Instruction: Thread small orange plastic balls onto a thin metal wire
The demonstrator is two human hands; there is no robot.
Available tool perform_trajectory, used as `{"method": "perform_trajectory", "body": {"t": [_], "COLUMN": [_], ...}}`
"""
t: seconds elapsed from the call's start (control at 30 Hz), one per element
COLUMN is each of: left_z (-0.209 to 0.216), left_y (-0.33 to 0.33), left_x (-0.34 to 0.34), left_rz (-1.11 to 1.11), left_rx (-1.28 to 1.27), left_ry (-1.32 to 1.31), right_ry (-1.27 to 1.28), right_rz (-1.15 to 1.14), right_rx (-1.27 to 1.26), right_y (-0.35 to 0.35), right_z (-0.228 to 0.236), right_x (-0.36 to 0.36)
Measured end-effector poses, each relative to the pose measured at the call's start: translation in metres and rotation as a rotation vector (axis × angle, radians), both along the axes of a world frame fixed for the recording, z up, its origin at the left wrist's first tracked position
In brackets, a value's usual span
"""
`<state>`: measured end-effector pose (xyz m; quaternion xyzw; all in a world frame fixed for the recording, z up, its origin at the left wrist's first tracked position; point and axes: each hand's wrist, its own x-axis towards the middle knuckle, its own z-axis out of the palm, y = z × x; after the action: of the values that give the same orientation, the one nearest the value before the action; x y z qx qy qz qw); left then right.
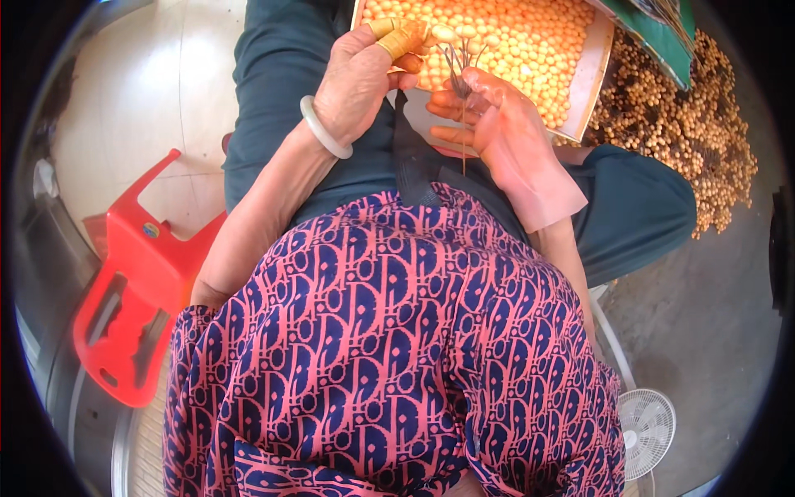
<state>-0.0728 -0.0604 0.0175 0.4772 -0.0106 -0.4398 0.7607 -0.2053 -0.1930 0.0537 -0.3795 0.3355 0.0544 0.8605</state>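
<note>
My right hand [505, 124], in a thin translucent glove, is closed on a bare branched stalk [460, 76]. The stalk's dark twigs fan upward and a thin stem hangs below the fingers. Just to the left, my left hand [360, 79] has its fingertips pinched together; what they hold, if anything, cannot be made out. Yellow covers [404, 40] wrap some of its fingers, and a white bangle [325, 128] circles the wrist. Both hands are over the near edge of a shallow white-sided box [593, 79] full of small round orange-yellow fruits [530, 54].
To the right, a heap of brown round fruits on stems [687, 124] lies on the grey floor. A green sheet-like object [662, 41] overhangs the box's far right corner. A red plastic stool [137, 273] is at left; a white fan [646, 435] stands lower right.
</note>
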Motion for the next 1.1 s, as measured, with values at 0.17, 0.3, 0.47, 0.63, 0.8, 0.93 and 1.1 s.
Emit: {"method": "perform_trajectory", "body": {"t": [0.17,0.3,0.47,0.63,0.8,0.93,1.1], "left_z": [0.008,0.015,0.018,0.024,0.024,0.028,0.030], "left_y": [-0.007,-0.003,-0.002,-0.004,-0.004,-0.005,-0.001], "left_x": [-0.003,0.001,0.000,-0.003,-0.005,-0.006,-0.009], "left_rz": [0.030,-0.037,0.003,0.018,0.019,-0.015,0.014], "left_rx": [-0.015,-0.045,-0.068,-0.069,-0.094,-0.135,-0.123], "left_ry": [0.028,0.103,0.099,0.128,0.157,0.141,0.117], "right_ry": [-0.148,-0.221,-0.187,-0.183,-0.117,-0.222,-0.015], "right_rz": [-0.051,0.068,-0.030,-0.121,-0.056,-0.104,-0.120], "right_rx": [0.193,-0.139,0.192,0.350,0.380,0.370,-0.004], "right_y": [-0.001,0.008,-0.004,-0.004,-0.011,-0.007,0.002], "right_z": [-0.011,0.017,-0.013,-0.013,-0.016,-0.012,0.004], "right_x": [-0.004,-0.001,-0.004,0.003,0.004,0.002,0.008]}}
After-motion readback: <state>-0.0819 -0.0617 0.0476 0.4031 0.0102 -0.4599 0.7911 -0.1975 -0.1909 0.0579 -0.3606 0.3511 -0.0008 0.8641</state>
